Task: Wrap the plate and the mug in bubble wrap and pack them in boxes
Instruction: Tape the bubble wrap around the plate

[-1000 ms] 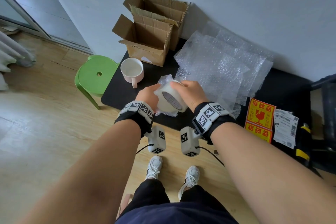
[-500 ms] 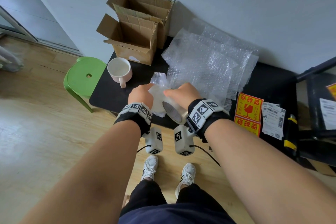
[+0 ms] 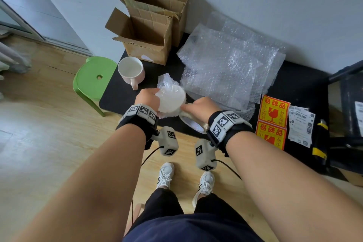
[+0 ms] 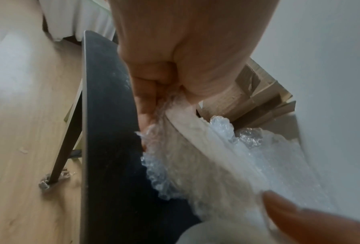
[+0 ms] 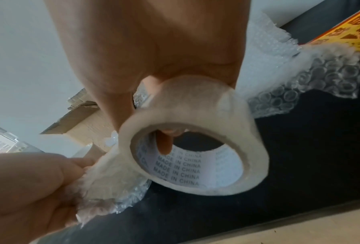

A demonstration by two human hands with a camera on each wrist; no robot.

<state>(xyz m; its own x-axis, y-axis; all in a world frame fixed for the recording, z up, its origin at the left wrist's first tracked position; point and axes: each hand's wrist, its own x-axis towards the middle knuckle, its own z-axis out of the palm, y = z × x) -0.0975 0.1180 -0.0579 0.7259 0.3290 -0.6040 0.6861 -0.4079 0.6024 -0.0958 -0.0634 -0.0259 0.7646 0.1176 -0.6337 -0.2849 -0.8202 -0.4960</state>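
Observation:
My left hand (image 3: 152, 97) grips the rim of the plate wrapped in bubble wrap (image 3: 170, 101), held tilted above the front edge of the black table (image 3: 115, 96). The left wrist view shows my fingers (image 4: 151, 92) curled on the wrapped plate (image 4: 195, 148). My right hand (image 3: 193, 107) holds a roll of clear tape (image 3: 193, 123) just right of the plate, fingers touching its wrap. In the right wrist view a finger (image 5: 164, 142) passes through the tape roll (image 5: 195, 138). The bare white mug (image 3: 131, 70) stands upright at the table's left.
Two open cardboard boxes (image 3: 145, 39) (image 3: 163, 6) stand at the back left against the wall. Loose bubble wrap sheets (image 3: 225, 65) cover the table's middle. Red-and-yellow fragile stickers (image 3: 273, 120) and white labels (image 3: 300, 125) lie right. A green stool (image 3: 92, 78) stands left of the table.
The tape roll has come off the top of the wrapped plate, down toward my right wrist. The plate now shows its round face, tilted up in my left hand.

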